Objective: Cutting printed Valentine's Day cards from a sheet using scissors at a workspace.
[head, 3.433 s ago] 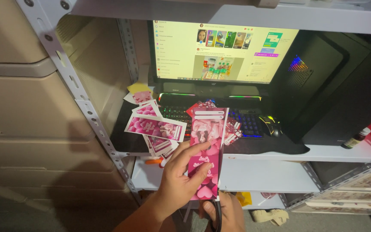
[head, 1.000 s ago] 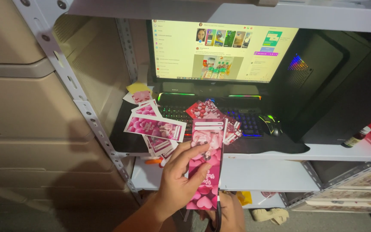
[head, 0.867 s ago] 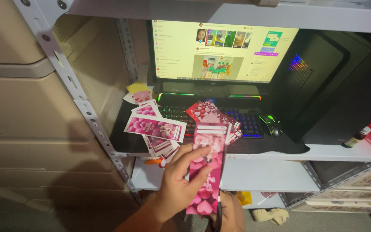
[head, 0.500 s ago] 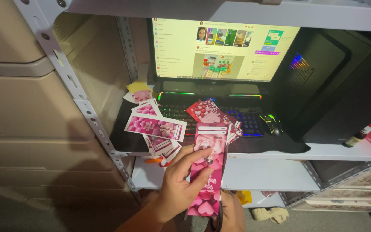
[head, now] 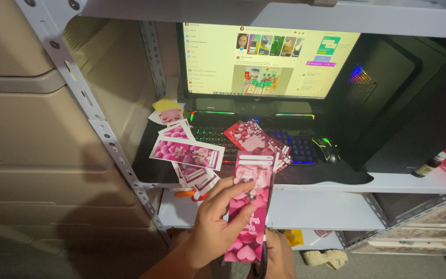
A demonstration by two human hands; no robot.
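A view from the head, looking down into a metal shelving unit (head: 86, 111) that serves as a small computer station.

At the 6 o'clock edge, the left hand (head: 218, 227) holds a tall, narrow pink card (head: 249, 206) printed with hearts. Its thumb lies across the card's front and its fingers curl behind it, so the card is pinched upright. The right hand (head: 277, 258) sits just below and behind the card, mostly out of view. It seems to close around a thin dark tool (head: 262, 258), perhaps scissors, but that cannot be told for sure.

On the shelf, at about 9 o'clock from the held card, lies a loose fan of pink printed cards (head: 187, 154). At 12 o'clock from it, a red stack of heart cards (head: 256, 138) rests on a lit keyboard (head: 295, 147). A glowing mouse (head: 326, 150) sits at the keyboard's 3 o'clock end. Above stands a bright monitor (head: 269, 59) showing a web page, and a black computer tower (head: 403, 108) fills the 2 o'clock area. Beige drawers (head: 32, 139) stand outside the shelf at 9 o'clock.

As a judgement, the card work looks partway through. Several cards already lie spread on the shelf, one is in hand, and the red stack appears not yet handled.
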